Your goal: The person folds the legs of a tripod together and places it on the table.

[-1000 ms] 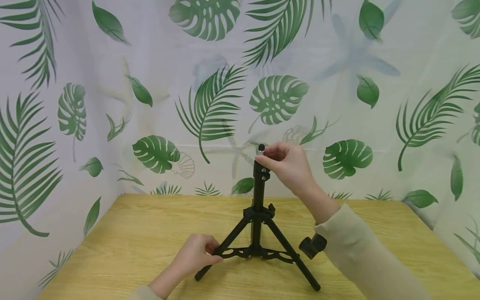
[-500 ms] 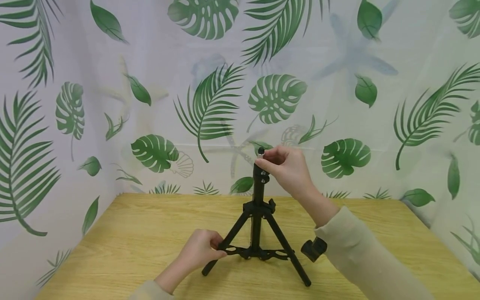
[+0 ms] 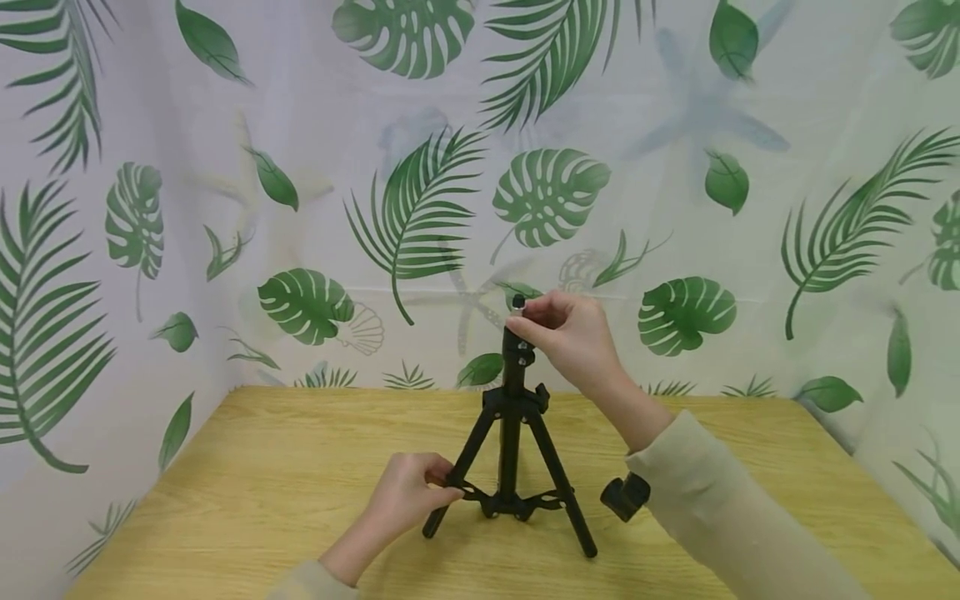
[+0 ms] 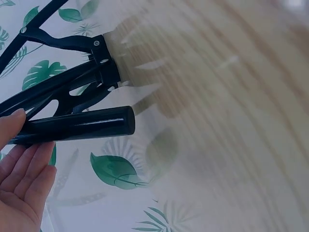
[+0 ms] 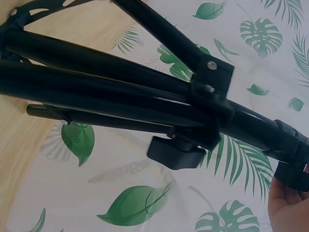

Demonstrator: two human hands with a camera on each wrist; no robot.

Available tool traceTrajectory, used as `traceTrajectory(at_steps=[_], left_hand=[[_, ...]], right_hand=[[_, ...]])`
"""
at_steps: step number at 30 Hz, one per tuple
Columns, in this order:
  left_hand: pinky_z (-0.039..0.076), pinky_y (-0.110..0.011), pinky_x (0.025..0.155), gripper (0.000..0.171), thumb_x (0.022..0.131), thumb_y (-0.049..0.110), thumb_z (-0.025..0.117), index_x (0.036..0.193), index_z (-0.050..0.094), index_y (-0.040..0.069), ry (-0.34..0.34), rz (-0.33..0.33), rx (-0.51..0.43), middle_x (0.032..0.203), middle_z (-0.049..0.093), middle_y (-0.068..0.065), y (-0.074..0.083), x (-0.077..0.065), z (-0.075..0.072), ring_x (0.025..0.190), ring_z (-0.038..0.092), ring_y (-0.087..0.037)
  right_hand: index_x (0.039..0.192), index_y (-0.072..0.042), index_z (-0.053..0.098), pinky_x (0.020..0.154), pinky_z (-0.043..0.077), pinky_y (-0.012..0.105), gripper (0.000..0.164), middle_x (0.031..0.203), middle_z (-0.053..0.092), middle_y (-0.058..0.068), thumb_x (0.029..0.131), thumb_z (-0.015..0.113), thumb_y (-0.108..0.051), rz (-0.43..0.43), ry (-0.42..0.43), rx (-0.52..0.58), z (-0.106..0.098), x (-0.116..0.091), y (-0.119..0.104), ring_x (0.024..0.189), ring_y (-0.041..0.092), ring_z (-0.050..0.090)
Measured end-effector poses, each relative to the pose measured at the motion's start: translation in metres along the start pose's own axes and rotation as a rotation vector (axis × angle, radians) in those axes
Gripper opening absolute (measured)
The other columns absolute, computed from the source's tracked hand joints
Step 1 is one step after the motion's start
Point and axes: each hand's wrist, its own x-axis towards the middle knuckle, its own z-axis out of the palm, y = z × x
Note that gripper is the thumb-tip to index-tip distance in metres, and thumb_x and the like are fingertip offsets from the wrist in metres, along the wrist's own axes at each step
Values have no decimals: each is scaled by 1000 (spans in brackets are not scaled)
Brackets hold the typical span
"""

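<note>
A black tripod stand [image 3: 509, 454] stands upright near the middle of the table, its legs partly spread. My left hand [image 3: 411, 496] pinches the left leg around where the brace joins it; in the left wrist view thumb and fingers lie on either side of that leg [image 4: 91, 124]. At the top, my right hand [image 3: 576, 337] pinches the silver stud just below its black tip [image 3: 519, 301]. The right wrist view shows a black clamp knob [image 5: 176, 152] on the leg collar, and another knob [image 5: 292, 176] beside the right fingers.
The wood-grain table [image 3: 247, 467] reaches back to a white leaf-print cloth [image 3: 450, 100], which also hangs at both sides. A short black cylindrical piece [image 3: 626, 497] shows beside the right sleeve [image 3: 720, 492].
The tripod's legs have drawn closer together, their feet moving inward. My left hand has moved right and slightly up with the left leg. The right hand keeps its pinch at the top.
</note>
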Motion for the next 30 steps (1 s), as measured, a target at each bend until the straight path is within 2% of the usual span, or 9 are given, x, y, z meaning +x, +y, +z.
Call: traceTrajectory(at_steps=[3, 12, 17, 23, 30], left_hand=[[48, -23, 59, 17, 71, 13, 74, 83, 67, 3, 28, 10, -16, 74, 65, -2, 0, 1, 4, 66, 60, -9], [49, -25, 65, 22, 71, 13, 74, 88, 66, 1, 81, -26, -122, 80, 65, -4, 2, 6, 13, 74, 62, -15], [50, -31, 68, 23, 71, 13, 74, 88, 66, 0, 102, -31, -142, 81, 65, -5, 4, 9, 16, 76, 62, -17], [49, -23, 64, 22, 71, 13, 74, 88, 66, 0, 124, -45, -174, 82, 65, -7, 6, 14, 22, 76, 62, -18], [49, -21, 64, 20, 71, 11, 73, 87, 66, 0, 150, -32, -169, 80, 66, -7, 8, 20, 31, 75, 63, -17]], right_hand=[[90, 1, 64, 63, 48, 27, 18, 85, 65, 10, 79, 67, -14, 3, -2, 2, 1, -1, -1, 73, 16, 59], [90, 0, 64, 64, 47, 28, 17, 85, 64, 10, 80, 66, -14, 12, -8, -14, 0, 0, -1, 73, 16, 58], [90, 0, 64, 64, 47, 28, 18, 85, 64, 10, 81, 66, -15, 25, -24, -15, -1, 0, -2, 73, 16, 58], [91, 0, 64, 65, 47, 29, 19, 87, 64, 10, 81, 66, -16, 36, -32, -33, -3, 1, -3, 75, 17, 59], [90, 0, 64, 65, 48, 28, 19, 87, 64, 10, 80, 66, -16, 36, -30, -31, -3, 1, -2, 75, 17, 59]])
